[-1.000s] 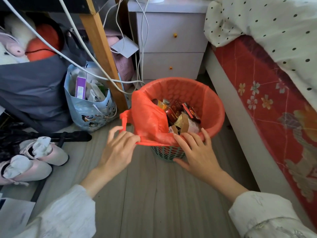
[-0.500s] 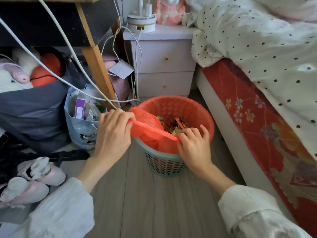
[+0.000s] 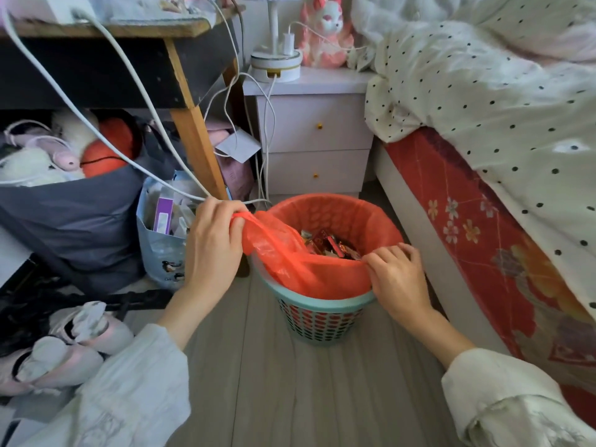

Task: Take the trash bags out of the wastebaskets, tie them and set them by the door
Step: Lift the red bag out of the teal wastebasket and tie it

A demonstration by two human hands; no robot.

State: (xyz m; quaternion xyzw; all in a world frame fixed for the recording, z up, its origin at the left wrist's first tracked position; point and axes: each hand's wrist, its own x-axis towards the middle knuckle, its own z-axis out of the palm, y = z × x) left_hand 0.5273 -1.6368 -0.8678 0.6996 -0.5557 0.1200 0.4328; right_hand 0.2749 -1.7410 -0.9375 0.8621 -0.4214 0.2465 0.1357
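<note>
1. Orange plastic trash bag (image 3: 325, 279) still sits inside the wastebasket (image 3: 322, 321), its mouth facing up. The far and right parts of its edge are folded over the rim, while the near-left part is pulled off, so the teal rim shows there.
2. That freed edge is bunched into a strip whose long axis runs from upper left, outside the basket, down to the right across the near side of the opening.
3. Left hand (image 3: 214, 246) has its fingers curled round the upper-left end of the strip, gripping it just left of the basket and a bit above the rim.
4. Right hand (image 3: 398, 279) is at the near-right rim, fingertips bent and pinching the bag's edge there.
5. Inside the bag you can see shiny wrappers (image 3: 329, 245), red and gold stuff; can't make out what exactly.
6. Basket is a teal mesh one standing upright on the grey wood-look floor (image 3: 290, 398), between the clutter and the bed.
7. Right of it: bed with a red flowered mattress (image 3: 477, 227) and a polka-dot blanket (image 3: 503, 101) hanging over.
8. Behind it: white nightstand (image 3: 316, 140) with two drawers, cables (image 3: 135, 124) trailing down past a wooden table leg (image 3: 198, 150).
9. Left side: a blue paper bag (image 3: 161, 253) of odds and ends just beside the left hand, a grey bin (image 3: 74, 221) of plush toys, and pink shoes (image 3: 64, 346) on the floor.
</note>
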